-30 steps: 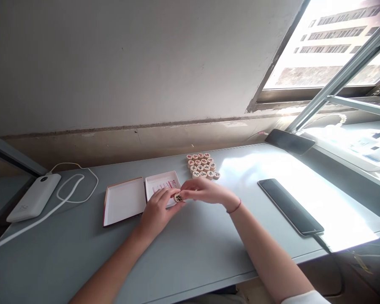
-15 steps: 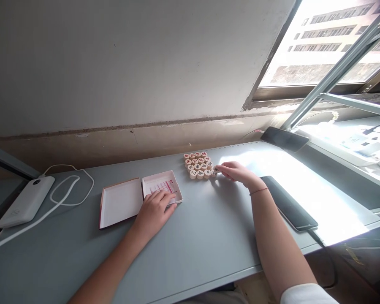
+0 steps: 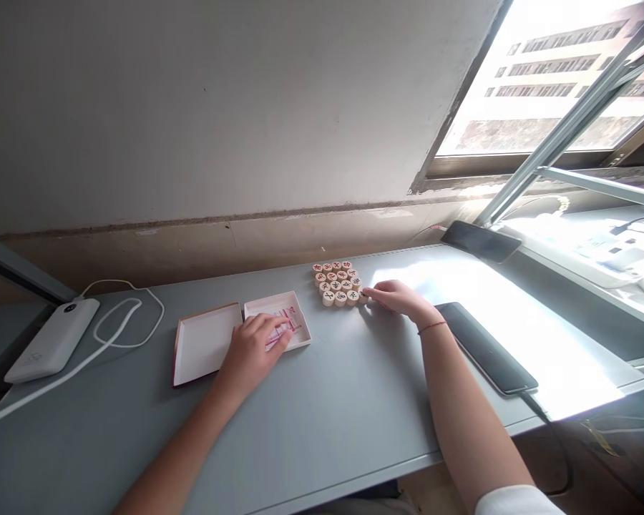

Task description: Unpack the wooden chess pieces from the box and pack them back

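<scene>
Round wooden pieces with red and black characters [image 3: 340,285] stand in close rows, stacked, near the back middle of the grey desk. My right hand [image 3: 396,297] is at their right front corner, its fingers pinched on a piece [image 3: 363,295] there. Over the near left part of a shallow white box half with red print inside [image 3: 301,332] lies my left hand [image 3: 257,343], its fingers a little apart and nothing seen in them. Against that box, on the left, is a second shallow tray [image 3: 207,343] with a bare white inside.
On the left lies a white power bank [image 3: 54,340] with a looped white cable [image 3: 99,343]. A dark tablet with a black cable [image 3: 491,347] lies right of my right forearm. Another dark device [image 3: 480,241] is at the back right, beside a metal frame post [image 3: 561,136].
My left hand has shifted slightly left over the printed box, uncovering more of its print. My right hand has lowered its piece onto the corner of the rows. The view has tilted slightly.
</scene>
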Demonstrator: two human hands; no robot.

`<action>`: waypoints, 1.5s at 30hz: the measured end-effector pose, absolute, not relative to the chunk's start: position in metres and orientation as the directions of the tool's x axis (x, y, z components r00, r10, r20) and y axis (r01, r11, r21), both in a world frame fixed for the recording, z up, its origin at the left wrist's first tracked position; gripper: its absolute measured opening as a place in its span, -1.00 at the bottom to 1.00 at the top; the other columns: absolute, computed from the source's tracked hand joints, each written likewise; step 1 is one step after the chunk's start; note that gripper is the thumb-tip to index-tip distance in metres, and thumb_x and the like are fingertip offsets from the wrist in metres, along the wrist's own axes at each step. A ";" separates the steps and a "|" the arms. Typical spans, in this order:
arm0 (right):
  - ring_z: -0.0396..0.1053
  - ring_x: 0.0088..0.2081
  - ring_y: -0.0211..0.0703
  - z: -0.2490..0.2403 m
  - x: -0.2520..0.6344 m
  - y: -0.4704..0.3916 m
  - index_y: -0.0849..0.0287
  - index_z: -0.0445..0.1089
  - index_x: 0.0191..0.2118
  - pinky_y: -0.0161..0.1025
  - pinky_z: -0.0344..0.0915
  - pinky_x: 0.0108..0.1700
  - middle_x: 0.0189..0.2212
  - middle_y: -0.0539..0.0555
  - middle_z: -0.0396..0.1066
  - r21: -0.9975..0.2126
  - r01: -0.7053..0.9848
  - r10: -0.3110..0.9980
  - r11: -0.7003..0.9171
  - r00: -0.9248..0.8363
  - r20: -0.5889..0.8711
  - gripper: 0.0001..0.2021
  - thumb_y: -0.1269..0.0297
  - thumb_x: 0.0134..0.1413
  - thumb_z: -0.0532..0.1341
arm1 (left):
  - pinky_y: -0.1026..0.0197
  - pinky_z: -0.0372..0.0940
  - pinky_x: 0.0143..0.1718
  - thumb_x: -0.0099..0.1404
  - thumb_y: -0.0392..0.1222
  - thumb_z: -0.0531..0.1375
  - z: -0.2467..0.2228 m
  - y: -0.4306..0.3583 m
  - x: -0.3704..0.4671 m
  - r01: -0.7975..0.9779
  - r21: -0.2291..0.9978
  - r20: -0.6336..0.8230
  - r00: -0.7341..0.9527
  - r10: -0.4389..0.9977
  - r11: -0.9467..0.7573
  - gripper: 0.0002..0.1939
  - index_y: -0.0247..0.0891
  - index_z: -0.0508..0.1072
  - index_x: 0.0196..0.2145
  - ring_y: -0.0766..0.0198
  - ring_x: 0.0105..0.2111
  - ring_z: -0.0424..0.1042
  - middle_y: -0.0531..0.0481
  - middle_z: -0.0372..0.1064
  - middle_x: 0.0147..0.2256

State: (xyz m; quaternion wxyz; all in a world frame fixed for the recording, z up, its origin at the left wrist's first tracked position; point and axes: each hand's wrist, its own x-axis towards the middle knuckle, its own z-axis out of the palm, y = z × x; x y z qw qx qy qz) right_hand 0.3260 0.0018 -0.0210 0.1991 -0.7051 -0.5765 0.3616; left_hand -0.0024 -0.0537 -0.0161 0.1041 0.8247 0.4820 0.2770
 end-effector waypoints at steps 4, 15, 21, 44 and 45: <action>-0.04 -0.56 -0.34 -0.013 0.306 -0.001 0.14 0.06 -0.62 -0.33 -0.09 -0.52 -0.66 -0.11 0.00 -0.708 0.697 0.985 -0.116 0.172 0.007 -0.61 0.01 0.05 0.12 | 0.20 0.25 -0.30 0.33 -0.05 0.02 -0.009 -0.043 -0.019 0.844 0.463 0.265 0.160 0.951 -0.271 -0.76 -0.19 0.41 -0.24 0.22 -0.33 0.41 0.00 0.40 -0.33; 0.32 -0.15 -0.04 -0.007 0.144 -0.005 0.27 0.33 -0.08 -0.22 0.14 -0.22 -0.19 0.20 0.43 -0.198 0.835 0.856 0.513 -0.515 0.047 -0.71 0.48 0.04 0.08 | 0.26 0.12 -0.44 0.29 -0.23 -0.04 -0.018 -0.031 -0.037 0.934 0.349 -0.025 0.087 0.996 -0.073 -0.70 -0.15 0.26 -0.03 0.21 -0.45 0.39 0.07 0.37 -0.46; 0.31 -0.14 -0.02 -0.026 0.133 -0.004 0.22 0.33 -0.28 -0.17 0.13 -0.19 -0.22 0.20 0.42 -0.145 0.900 0.911 0.411 -0.412 0.025 -0.85 0.44 0.10 0.03 | 0.24 0.07 -0.48 0.33 -0.20 -0.07 -0.016 -0.033 -0.036 0.951 0.294 -0.056 0.115 0.992 -0.093 -0.72 -0.12 0.28 -0.04 0.15 -0.42 0.43 0.03 0.45 -0.40; 0.27 -0.20 -0.02 -0.049 0.265 -0.054 0.17 0.33 -0.20 -0.12 0.25 -0.17 -0.24 0.19 0.28 -0.376 0.914 0.878 0.154 0.048 0.477 -0.82 0.34 0.07 0.06 | 0.26 0.12 -0.43 0.31 -0.28 -0.07 -0.005 0.010 -0.011 0.971 0.205 -0.058 0.137 0.989 -0.122 -0.73 -0.16 0.42 -0.26 0.19 -0.35 0.42 -0.01 0.49 -0.28; 0.26 -0.20 -0.03 -0.046 0.256 -0.057 0.17 0.32 -0.23 -0.14 0.24 -0.17 -0.24 0.19 0.28 -0.347 0.913 0.852 0.216 -0.002 0.524 -0.85 0.35 0.09 0.06 | 0.24 0.14 -0.39 0.33 -0.26 -0.07 -0.003 0.008 -0.010 0.972 0.195 -0.034 0.139 0.990 -0.129 -0.73 -0.16 0.41 -0.20 0.18 -0.31 0.42 -0.03 0.48 -0.24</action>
